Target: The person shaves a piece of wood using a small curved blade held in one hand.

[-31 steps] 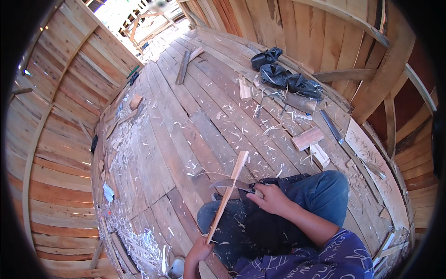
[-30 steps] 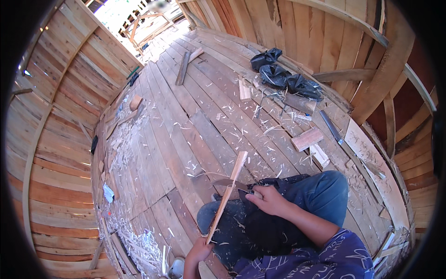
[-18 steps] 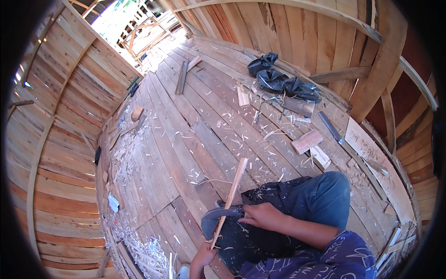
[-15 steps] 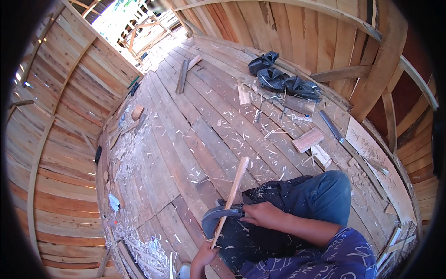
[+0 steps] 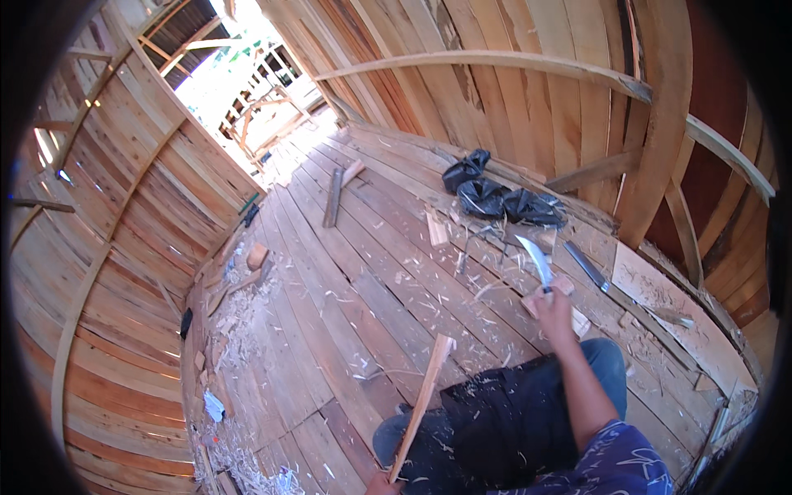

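Note:
My left hand (image 5: 383,485), cut off by the lower edge, is closed round the lower end of a long pale wooden stick (image 5: 422,404). The stick slants up and away over my legs, its far end above the floorboards. Out to the right, my right hand (image 5: 555,313) grips a curved knife (image 5: 538,262) by its handle, with the blade pointing up and forward, apart from the stick. Below that hand lies a short wooden block (image 5: 581,324), partly covered by it. My lap, in dark cloth (image 5: 503,412), is dotted with shavings.
Black plastic bags (image 5: 507,202) lie by the right wall. Near them are a dark long-bladed tool (image 5: 586,266) and a pale board (image 5: 648,289). Shavings (image 5: 247,318) litter the plank floor, thickest at the left. Wood offcuts (image 5: 333,198) lie further ahead.
My right hand has swung the knife off the stick, up and to the right. The left hand still holds the stick, now lower in view. The view has tilted upward.

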The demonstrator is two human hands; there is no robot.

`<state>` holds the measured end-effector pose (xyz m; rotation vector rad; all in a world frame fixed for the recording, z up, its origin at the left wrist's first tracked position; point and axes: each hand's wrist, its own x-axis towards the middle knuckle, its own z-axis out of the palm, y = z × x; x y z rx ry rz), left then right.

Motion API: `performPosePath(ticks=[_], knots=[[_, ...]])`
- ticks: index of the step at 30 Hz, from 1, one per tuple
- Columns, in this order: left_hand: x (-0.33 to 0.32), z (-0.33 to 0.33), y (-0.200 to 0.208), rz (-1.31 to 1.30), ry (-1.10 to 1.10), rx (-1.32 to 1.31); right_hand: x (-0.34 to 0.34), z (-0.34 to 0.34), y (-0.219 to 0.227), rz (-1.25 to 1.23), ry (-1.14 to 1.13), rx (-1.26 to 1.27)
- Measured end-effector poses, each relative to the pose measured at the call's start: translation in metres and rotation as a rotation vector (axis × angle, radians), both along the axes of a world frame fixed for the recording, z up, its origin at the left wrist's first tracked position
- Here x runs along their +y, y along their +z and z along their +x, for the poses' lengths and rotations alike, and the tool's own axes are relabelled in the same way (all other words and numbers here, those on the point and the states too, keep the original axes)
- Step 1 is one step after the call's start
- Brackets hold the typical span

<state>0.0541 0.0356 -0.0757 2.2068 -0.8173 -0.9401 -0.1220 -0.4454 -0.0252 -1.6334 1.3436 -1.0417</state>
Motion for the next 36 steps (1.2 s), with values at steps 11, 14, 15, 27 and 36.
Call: performPosePath(ticks=[11,14,15,27,36], knots=[[-0.024,-0.012,0.045,0.025,-0.029,0.027,0.082,-0.024,-0.026,0.142,0.447,-0.018],[0.008,-0.003,0.013,-0.027,0.008,0.004,0.112,-0.004,-0.010,0.064,0.469,-0.172],[0.020,0.001,-0.011,-0.053,0.025,-0.019,0.123,-0.001,0.001,0.236,0.494,-0.319],[-0.011,-0.027,0.005,-0.013,0.046,-0.321,0.137,-0.013,0.015,0.364,0.966,-0.470],[-0.029,-0.040,0.055,0.122,0.167,-0.199,0.157,-0.044,0.015,0.754,0.927,-0.228]])
